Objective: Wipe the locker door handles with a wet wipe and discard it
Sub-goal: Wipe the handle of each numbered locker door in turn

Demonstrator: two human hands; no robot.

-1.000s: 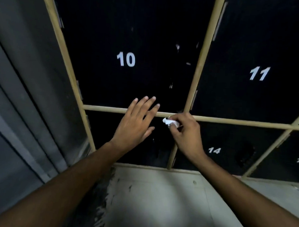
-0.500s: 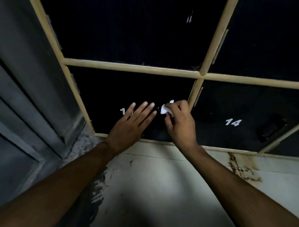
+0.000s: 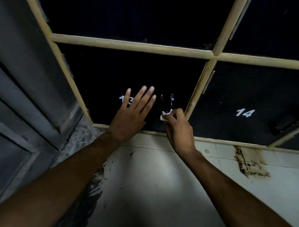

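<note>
- Two grips are in my view, both raised to locker door 13, a dark lower panel with a white number.
- Left grip: fingers straight and spread, laid flat on locker door 13 and partly covering the number. It holds nothing.
- Right grip: fingers curled, pinching the wet wipe, a small crumpled white wad at its fingertips.
- The wet wipe sits at the lower end of the door 13 handle, near the right edge of locker door 13. I cannot tell whether it touches the handle.
- The door 13 handle shows only as thin glints, so its shape is unclear.
- A tan frame borders locker door 13.
- Locker door 14 lies right of locker door 13 and carries the door 14 handle, which is dark, on its far side.
- A pale floor runs below locker door 13, with a brown stain down and to the right.
- A grey panelled surface stands left of locker door 13.
</note>
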